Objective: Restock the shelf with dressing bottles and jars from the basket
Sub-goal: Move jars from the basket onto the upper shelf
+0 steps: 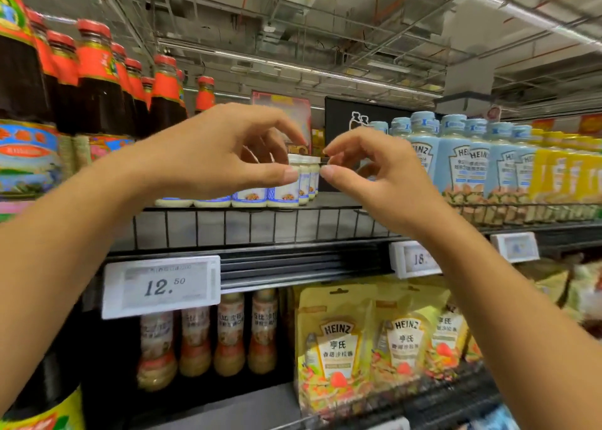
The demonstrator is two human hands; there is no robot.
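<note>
A row of small white-lidded dressing jars (282, 198) with blue-and-white labels stands on the top wire shelf (247, 224). My left hand (224, 151) is raised in front of the row. Its fingers are loosely curved, and its thumb tip lies over the neck of the front jar. My right hand (374, 172) hovers just right of the jars, with thumb and forefinger close together and nothing visible between them. The basket is out of view.
Dark sauce bottles with red caps (97, 81) fill the shelf to the left. Pale blue Heinz bottles (456, 159) and yellow ones (560, 172) stand to the right. Below are dressing bottles (195, 341), Heinz pouches (335, 348) and price tags (161, 286).
</note>
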